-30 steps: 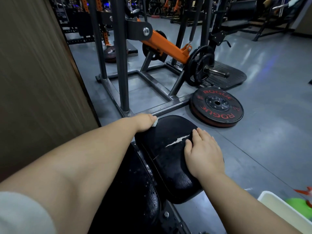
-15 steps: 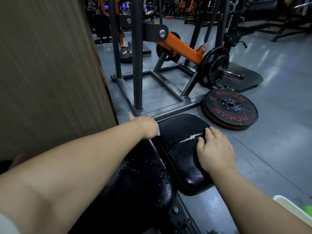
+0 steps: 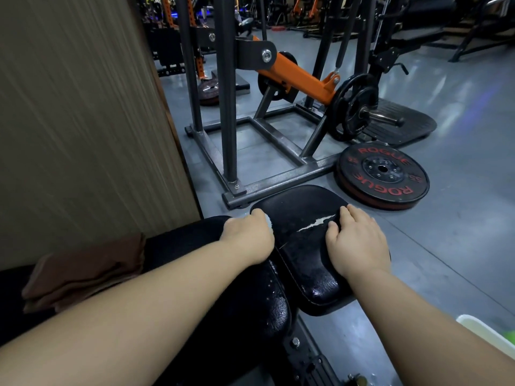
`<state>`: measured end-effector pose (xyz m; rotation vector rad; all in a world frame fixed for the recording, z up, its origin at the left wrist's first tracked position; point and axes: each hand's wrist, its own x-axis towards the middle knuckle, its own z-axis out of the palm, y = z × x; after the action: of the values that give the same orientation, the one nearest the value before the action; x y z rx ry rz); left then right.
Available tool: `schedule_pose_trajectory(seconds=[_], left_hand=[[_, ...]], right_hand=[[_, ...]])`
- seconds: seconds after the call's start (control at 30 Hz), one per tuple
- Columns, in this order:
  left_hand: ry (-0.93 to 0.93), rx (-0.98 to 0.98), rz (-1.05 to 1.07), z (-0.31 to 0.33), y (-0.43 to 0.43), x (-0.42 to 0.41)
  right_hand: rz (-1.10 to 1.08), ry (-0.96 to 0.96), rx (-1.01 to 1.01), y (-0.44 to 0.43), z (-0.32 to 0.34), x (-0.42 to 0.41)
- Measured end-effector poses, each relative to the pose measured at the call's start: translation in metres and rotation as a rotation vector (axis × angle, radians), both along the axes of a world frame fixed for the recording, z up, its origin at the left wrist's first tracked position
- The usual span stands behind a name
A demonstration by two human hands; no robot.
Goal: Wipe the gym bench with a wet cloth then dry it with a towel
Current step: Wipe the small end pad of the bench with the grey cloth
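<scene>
Left grip (image 3: 248, 235) curled round one cloth (image 3: 268, 220); right grip (image 3: 358, 240) spread flat on bench (image 3: 301, 207); one towel (image 3: 83, 271).

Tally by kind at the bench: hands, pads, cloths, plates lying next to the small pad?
Hands: 2 (left hand, right hand)
Bench pads: 2 (small pad, large pad)
Cloths: 2 (white cloth, brown towel)
Plates: 1 (Rogue plate)
Total: 7

A pale cloth (image 3: 268, 220) is gripped by the left hand (image 3: 248, 238) on the black bench (image 3: 303, 263); the right hand (image 3: 359, 246) is laid flat on it. A brown towel (image 3: 83, 271) is seen at the left.
</scene>
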<state>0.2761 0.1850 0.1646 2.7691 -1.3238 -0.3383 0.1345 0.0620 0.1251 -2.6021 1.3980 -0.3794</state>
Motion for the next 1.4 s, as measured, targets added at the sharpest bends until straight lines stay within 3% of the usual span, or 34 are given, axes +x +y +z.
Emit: schedule_pose_trajectory(seconds=[0.23, 0.43, 0.57, 0.8, 0.93, 1.27, 1.4], left_hand=[[0.44, -0.1, 0.443, 0.0, -0.023, -0.041], [0.656, -0.261, 0.405, 0.007, -0.022, -0.075], [0.807, -0.408, 0.537, 0.005, -0.023, -0.067], [0.825, -0.524, 0.739, 0.004, -0.049, -0.031], [0.818, -0.641, 0.734, -0.003, -0.046, -0.021], [0.813, -0.45, 0.527, -0.007, -0.017, -0.093], [0.812, -0.431, 0.595, -0.001, -0.026, -0.082]], right_hand=[[-0.001, -0.007, 0.01, -0.002, -0.004, -0.001], [0.005, -0.004, 0.024, -0.002, -0.003, -0.001], [0.006, 0.003, 0.017, 0.0, -0.001, -0.001], [0.017, -0.004, 0.014, 0.001, 0.0, 0.0], [0.019, -0.011, -0.007, 0.001, 0.002, -0.002], [0.008, 0.007, 0.003, -0.002, -0.001, 0.0], [0.014, 0.012, 0.005, -0.001, -0.001, 0.001]])
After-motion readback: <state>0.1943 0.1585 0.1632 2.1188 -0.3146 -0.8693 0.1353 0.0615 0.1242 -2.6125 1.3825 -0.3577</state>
